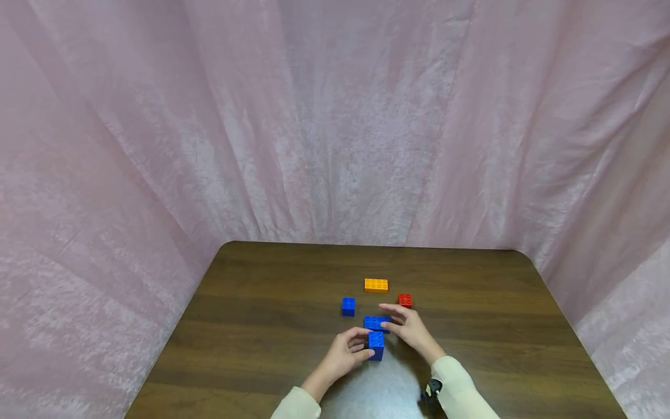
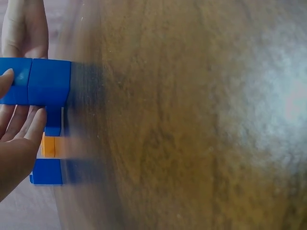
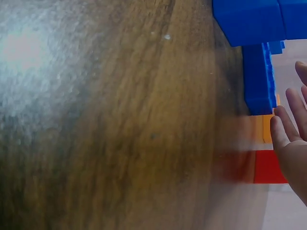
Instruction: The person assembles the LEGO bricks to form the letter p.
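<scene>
Key relation: long blue plastic 2x4 studded brick (image 1: 373,323) lies flat on the dark brown wood-grain table (image 1: 251,326), long axis running left-right, just past the far side of the two-high stack of blue plastic blocks (image 1: 376,344). Brick's right end sits under the right hand (image 1: 410,329), so that hand is the nearer one; left hand (image 1: 342,352) is on the stack.

Left grip: holding the stack, thumb on the near side, fingers round the left and far side. Stack is upright; seam between its two blocks shows in the left wrist view. Can't tell if its base is fully down on the table.

Right grip: nothing grasped. Fingers relaxed and reaching forward-left, thumb apart from them, over the brick's right end. Contact with the brick: can't tell.

Both forearms come in from the near edge, angled inward.

Around: small blue plastic block (image 1: 348,307) beyond-left of the brick, orange plastic studded brick (image 1: 376,285) farthest out, red plastic studded block (image 1: 405,299) just beyond the right hand.
</scene>
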Available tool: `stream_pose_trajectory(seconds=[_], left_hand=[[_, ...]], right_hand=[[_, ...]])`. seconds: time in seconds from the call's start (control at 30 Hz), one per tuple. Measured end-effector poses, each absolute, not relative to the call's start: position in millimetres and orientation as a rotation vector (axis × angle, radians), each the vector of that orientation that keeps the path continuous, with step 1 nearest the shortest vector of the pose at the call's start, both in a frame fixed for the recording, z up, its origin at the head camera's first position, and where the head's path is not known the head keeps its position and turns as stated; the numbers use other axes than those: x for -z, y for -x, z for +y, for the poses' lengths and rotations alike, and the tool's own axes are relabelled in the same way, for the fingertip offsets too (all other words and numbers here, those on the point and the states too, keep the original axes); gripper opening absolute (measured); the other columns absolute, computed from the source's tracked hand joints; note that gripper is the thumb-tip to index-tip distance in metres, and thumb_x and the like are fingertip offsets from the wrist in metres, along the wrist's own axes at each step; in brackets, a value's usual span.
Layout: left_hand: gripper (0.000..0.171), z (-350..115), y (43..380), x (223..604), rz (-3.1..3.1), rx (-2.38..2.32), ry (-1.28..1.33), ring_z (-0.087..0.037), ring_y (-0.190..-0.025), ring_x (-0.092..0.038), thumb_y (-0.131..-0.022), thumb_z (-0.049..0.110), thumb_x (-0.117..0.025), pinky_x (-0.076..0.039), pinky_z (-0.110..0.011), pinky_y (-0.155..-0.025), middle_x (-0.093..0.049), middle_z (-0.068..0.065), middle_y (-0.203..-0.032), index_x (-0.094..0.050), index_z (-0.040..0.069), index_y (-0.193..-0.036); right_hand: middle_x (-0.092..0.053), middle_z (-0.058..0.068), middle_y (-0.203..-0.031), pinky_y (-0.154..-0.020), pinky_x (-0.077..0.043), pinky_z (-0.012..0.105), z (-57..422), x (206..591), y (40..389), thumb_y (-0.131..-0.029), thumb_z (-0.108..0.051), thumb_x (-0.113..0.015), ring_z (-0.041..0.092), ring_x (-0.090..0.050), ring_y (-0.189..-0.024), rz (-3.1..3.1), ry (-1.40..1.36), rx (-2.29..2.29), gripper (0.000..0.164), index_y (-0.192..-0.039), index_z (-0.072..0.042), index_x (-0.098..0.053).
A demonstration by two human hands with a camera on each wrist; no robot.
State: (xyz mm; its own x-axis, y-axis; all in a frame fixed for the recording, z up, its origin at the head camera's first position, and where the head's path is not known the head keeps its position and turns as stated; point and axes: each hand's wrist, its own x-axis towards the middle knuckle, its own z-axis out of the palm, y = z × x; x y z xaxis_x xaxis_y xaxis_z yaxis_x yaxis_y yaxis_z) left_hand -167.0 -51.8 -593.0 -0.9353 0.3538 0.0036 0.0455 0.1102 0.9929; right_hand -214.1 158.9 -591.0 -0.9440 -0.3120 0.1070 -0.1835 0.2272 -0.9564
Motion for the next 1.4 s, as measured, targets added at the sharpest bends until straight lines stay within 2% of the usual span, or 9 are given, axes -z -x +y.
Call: stream_pose_trajectory(seconds=[0.43,0.7,1.1,1.4], left_hand=[[0.033,-52.6,168.6,598.1,2.167,-1.915,-0.436,-0.029,-0.106,-0.062,-0.085,0.002,-0.072,-0.051,-0.044,-0.094,-0.065,-0.019,-0.113,-0.061,-0.003,-0.116],[0.032,-51.3,169.6,600.8,2.178,-1.925,-0.444,-0.037,-0.106,-0.061,-0.084,-0.004,-0.07,-0.049,-0.051,-0.094,-0.064,-0.023,-0.112,-0.061,-0.007,-0.115],[0.032,-52.3,166.6,599.0,2.169,-1.939,-0.433,-0.029,-0.104,-0.063,-0.084,0.001,-0.073,-0.052,-0.041,-0.093,-0.066,-0.017,-0.111,-0.063,-0.002,-0.114],[0.03,-51.7,164.4,588.6,2.19,-1.928,-0.482,-0.039,-0.105,-0.061,-0.085,-0.004,-0.069,-0.05,-0.052,-0.093,-0.064,-0.025,-0.111,-0.061,-0.008,-0.113]], right_hand=[[-0.057,0.029,-0.124,-0.099,-0.044,0.053,158.6,601.3,217.3,-0.085,0.0,-0.07,0.045,-0.054,-0.116,2.337,0.453,1.815,0.041,-0.123,0.01,-0.058],[-0.059,0.027,-0.122,-0.098,-0.045,0.053,160.3,605.6,217.5,-0.084,0.002,-0.071,0.045,-0.055,-0.114,2.393,0.447,1.764,0.038,-0.12,0.007,-0.061],[-0.061,0.024,-0.119,-0.095,-0.048,0.049,161.7,605.9,217.0,-0.084,0.0,-0.071,0.043,-0.058,-0.112,2.44,0.419,1.715,0.035,-0.119,0.004,-0.064],[-0.061,0.026,-0.118,-0.092,-0.051,0.047,164.7,602.9,215.3,-0.085,0.001,-0.07,0.043,-0.059,-0.109,2.444,0.483,1.739,0.033,-0.117,0.007,-0.063]])
